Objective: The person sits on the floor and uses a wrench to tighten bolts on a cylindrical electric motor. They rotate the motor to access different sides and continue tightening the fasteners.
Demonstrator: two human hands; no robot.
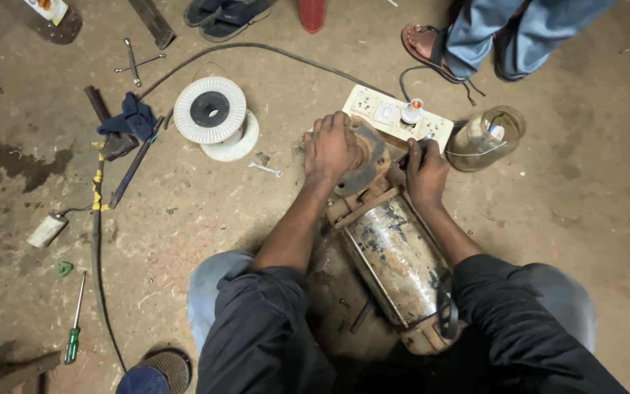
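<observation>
A worn metal motor (397,261) lies on the floor between my knees, its rusty end plate (364,174) pointing away from me. My left hand (332,147) is spread over that end plate and presses on it. My right hand (426,170) is closed around a thin tool whose tip shows above the fist, beside the plate's right edge. Just beyond both hands lies a white switch board (386,114) with a small bulb holder on it.
A white wire spool (211,111) and a small spanner (265,169) lie to the left. A glass jar (487,136) lies on its side at the right. A green screwdriver (74,330), a blue cloth (130,118) and cables lie at the left. Another person's sandalled feet (432,42) stand behind.
</observation>
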